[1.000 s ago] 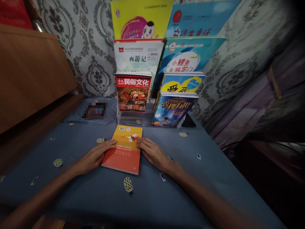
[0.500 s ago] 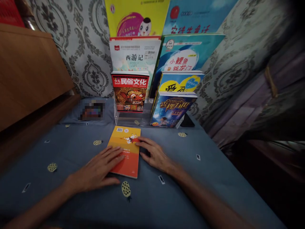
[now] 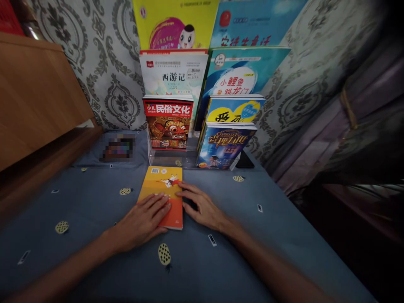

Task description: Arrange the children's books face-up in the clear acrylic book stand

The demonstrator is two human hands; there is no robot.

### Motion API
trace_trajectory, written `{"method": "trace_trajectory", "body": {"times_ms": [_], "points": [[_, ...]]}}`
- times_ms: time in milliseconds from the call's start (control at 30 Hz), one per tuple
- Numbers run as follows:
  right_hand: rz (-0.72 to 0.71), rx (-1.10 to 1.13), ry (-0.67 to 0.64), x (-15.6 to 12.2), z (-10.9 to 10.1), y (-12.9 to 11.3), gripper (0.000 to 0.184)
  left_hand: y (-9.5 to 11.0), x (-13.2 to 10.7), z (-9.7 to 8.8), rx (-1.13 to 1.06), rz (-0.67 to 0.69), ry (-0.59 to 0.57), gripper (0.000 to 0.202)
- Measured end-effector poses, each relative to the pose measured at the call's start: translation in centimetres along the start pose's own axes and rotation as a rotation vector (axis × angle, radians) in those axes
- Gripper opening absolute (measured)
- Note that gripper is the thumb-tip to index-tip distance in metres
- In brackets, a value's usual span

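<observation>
An orange and yellow book (image 3: 162, 185) lies flat, back cover up, on the blue patterned cloth (image 3: 94, 202). My left hand (image 3: 142, 221) rests flat on the book's lower half, fingers stretched out. My right hand (image 3: 198, 206) lies beside the book's right edge, its fingertips touching that edge, fingers spread. Neither hand grips anything.
A clear tiered book stand (image 3: 170, 155) behind the book holds several upright books, including a red one (image 3: 167, 122) and a dark blue one (image 3: 222, 145). A wooden headboard (image 3: 34, 92) runs along the left. Patterned wallpaper is behind; dark curtains hang at the right.
My left hand moved from the book's left edge onto its cover. The right hand shifted slightly up along the right edge. The view drifted a little left.
</observation>
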State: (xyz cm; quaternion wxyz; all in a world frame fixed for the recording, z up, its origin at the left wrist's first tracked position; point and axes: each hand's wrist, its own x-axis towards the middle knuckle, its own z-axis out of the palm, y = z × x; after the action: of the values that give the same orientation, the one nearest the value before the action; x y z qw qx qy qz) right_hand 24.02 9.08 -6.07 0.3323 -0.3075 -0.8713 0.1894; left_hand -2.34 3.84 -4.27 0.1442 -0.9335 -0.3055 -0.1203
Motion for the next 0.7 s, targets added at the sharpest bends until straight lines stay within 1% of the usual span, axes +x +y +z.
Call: {"method": "trace_trajectory", "body": {"times_ms": [133,267,467,700], "points": [[0.003,-0.011,0.002,-0.1,0.1,0.0,0.038,-0.3,0.5,0.1,0.016,0.014,0.019,0.055],[0.001,-0.029,0.004,0.1,-0.1,-0.2,0.037,-0.2,0.8,-0.1,0.004,0.008,0.054,0.053],[-0.025,-0.017,0.041,0.7,-0.4,-0.6,0.035,0.0,1.2,-0.8,-0.031,-0.002,0.109,0.041],[-0.001,0.032,0.063,0.8,-0.6,-1.1,0.034,-0.1,1.3,-1.1,-0.022,0.019,0.103,0.038]]}}
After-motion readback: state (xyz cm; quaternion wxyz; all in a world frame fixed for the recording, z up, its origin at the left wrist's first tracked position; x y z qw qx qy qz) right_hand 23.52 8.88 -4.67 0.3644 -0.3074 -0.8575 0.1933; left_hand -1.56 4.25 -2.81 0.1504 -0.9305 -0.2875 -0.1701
